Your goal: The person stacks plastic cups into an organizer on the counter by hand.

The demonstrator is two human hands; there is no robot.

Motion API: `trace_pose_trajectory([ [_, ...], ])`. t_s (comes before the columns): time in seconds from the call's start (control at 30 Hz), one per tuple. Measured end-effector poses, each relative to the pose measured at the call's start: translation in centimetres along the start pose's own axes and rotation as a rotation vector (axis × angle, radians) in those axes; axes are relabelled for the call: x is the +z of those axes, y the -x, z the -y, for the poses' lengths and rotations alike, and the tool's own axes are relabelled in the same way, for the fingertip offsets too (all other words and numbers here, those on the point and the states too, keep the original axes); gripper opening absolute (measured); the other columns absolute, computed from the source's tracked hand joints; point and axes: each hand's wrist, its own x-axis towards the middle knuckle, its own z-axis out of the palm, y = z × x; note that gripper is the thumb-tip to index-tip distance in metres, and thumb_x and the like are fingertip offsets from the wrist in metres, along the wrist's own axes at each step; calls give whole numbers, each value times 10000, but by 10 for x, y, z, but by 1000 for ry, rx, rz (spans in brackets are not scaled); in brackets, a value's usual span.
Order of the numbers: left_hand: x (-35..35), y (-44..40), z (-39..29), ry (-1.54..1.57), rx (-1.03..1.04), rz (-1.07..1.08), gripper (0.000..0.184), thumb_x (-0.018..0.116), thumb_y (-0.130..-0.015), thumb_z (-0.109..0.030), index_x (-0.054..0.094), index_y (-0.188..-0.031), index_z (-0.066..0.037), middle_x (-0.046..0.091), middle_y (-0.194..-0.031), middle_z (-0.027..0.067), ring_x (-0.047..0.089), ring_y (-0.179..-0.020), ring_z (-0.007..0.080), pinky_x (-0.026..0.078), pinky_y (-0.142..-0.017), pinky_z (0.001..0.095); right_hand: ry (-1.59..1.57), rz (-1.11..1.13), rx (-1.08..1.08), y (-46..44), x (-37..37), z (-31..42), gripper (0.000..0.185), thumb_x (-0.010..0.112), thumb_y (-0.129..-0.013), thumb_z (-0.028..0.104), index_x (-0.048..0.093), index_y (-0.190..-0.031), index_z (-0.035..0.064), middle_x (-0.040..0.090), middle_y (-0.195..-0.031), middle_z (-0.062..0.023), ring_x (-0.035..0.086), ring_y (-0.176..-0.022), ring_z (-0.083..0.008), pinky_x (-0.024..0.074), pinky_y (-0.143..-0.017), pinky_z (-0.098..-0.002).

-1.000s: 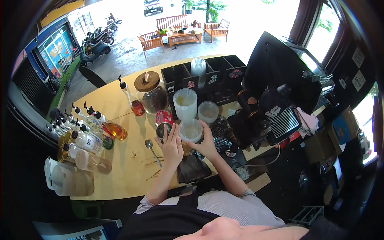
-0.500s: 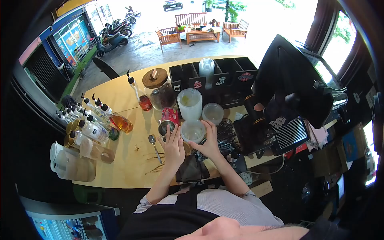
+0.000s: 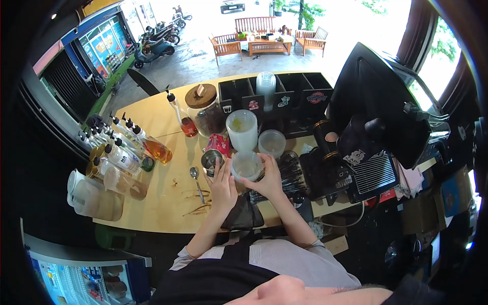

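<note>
Plastic tub (image 3: 246, 166) likely light, flexible; right hand (image 3: 268, 178) grasping 4 o'clock side; left hand (image 3: 222, 187) at 8 o'clock, grip unclear; best held by sidewalls.

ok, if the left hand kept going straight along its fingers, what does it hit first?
Probably the metal cup, right at the left hand's fingertips in the image, then the pink packet behind. Depth is unclear; can't tell if they already touch.
</note>
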Motion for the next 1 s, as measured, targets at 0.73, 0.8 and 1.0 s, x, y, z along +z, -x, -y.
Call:
trace_pose_trajectory([
  [0.73,-5,4,5,-50,-5,19,500,351,-1041,-233,387,-1510,-65,420,-1550,83,232,-1507,332,-12,-1126,719,38,16,-25,0,6,10,910,895,-599,412,493,-1305,1,493,-1248,-184,551,-1157,-345,502,-934,-420],
  [0.8,-1,4,5,-47,-7,18,498,351,-1041,-232,392,-1511,-75,419,-1551,77,234,-1506,336,-10,-1125,720,95,53,-16,0,4,13,944,900,-596,390,466,-1334,-9,479,-1245,-184,522,-1176,-366,476,-969,-439],
  [1.0,-10,-6,13,13,22,37,484,363,-1037,-223,417,-1503,-103,425,-1549,68,242,-1500,349,11,-1129,714,127,-1,-115,-9,7,16,966,909,-578,335,427,-1333,-25,455,-1259,-209,469,-1212,-398,412,-1035,-473],
])
